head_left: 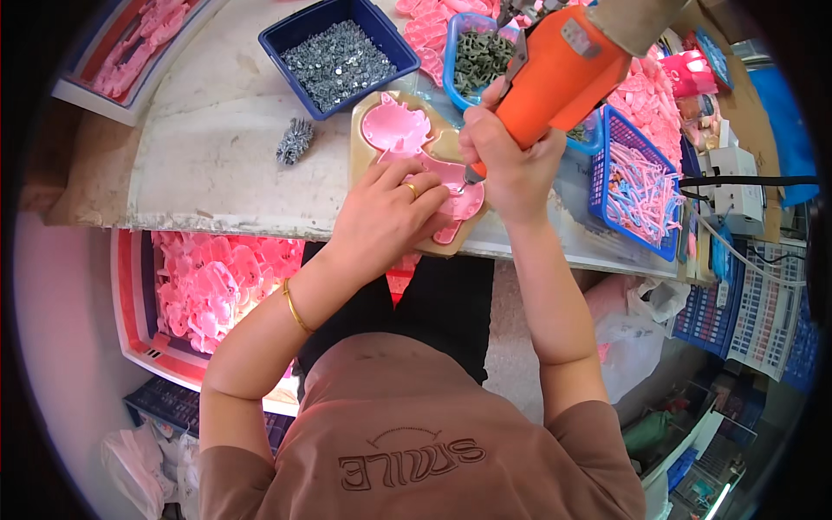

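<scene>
A pink moulded plastic shell (394, 126) lies hollow side up in a tan holding block (368, 149) at the table's front edge. Across its middle rests my left hand (381, 212), fingers bent over the shell and holding it down; what the fingertips touch underneath is partly hidden. My right hand (513, 160) is wrapped round an orange electric screwdriver (568, 74), tilted, its bit pointing down into the shell's right lobe. A small clump of grey screws (295, 141) sits left of the block. Behind it stands a dark blue bin (276, 45) of similar screws.
Behind the screwdriver stands a light blue tub (452, 65) of dark green parts. A blue basket (598, 186) of pink and blue sticks is at the right, near a pink parts heap (654, 113). A crate (130, 325) of pink shells stands below the table's left side.
</scene>
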### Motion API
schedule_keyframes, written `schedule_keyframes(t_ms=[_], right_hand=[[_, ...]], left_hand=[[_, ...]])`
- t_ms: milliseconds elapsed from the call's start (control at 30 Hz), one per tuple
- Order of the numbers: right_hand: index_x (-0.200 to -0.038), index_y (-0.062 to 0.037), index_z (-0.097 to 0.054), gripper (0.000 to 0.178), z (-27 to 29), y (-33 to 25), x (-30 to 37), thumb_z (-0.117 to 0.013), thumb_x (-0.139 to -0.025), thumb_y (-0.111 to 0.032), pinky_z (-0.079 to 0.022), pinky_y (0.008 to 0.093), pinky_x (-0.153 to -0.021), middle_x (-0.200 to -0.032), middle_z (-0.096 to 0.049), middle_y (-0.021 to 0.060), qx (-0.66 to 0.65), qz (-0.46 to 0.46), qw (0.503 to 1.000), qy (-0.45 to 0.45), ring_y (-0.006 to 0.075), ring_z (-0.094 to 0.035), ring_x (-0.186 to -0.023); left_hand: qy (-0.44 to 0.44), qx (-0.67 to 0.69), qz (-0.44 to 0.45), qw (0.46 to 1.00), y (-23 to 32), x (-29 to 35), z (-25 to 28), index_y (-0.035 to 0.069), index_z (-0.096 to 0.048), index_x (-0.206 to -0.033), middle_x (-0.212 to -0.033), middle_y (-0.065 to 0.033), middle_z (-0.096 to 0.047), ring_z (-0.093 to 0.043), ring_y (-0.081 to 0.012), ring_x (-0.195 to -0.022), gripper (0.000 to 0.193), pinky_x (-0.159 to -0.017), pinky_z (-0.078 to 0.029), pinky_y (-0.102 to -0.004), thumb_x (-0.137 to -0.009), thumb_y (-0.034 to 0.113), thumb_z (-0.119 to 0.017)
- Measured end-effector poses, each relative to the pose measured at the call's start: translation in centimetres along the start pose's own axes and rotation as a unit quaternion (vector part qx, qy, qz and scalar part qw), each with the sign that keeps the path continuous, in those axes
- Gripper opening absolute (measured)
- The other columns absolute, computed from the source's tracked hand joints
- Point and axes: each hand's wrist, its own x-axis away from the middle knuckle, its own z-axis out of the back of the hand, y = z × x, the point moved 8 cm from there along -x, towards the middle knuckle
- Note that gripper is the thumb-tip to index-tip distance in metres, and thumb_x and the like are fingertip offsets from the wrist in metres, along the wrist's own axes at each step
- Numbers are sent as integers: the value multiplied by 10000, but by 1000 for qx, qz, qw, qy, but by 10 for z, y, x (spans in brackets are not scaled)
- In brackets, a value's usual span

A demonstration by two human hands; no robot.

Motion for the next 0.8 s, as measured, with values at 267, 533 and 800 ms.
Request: schedule_keyframes(t_ms=[267, 533, 800], right_hand=[[-1179, 29, -508, 325, -14, -9, -5, -655, -919, -99, -492, 260, -639, -832, -620, 48, 7, 1, 995, -103, 94, -580, -679], [-1292, 26, -495, 377, -35, -116, -42, -544, -1008, -218, -484, 301, -876, -1140, -618, 106, 144, 139, 967, -160, 147, -602, -1007], [-1354, -6, -511, 486, 18, -180, -147, -623, -973, -285, -478, 274, -888, -1223, -606, 88, 188, 263, 944, 63, 133, -561, -1136]], left_hand=[[-12, -7, -1, 1000, 1, 2, 1, 97, -634, -1070, -1126, -24, -631, -550, -235, -1154, 324, -1055, -406, -413, -795, 246, -720], [26, -22, 89, 995, -8, 27, 19, 165, -618, -1184, -1384, -91, -505, -447, -305, -1294, 417, -1120, -336, -494, -809, 299, -738], [12, -20, 95, 995, -11, 28, 11, 185, -619, -1197, -1446, -158, -442, -402, -345, -1341, 417, -1118, -342, -493, -822, 331, -727]])
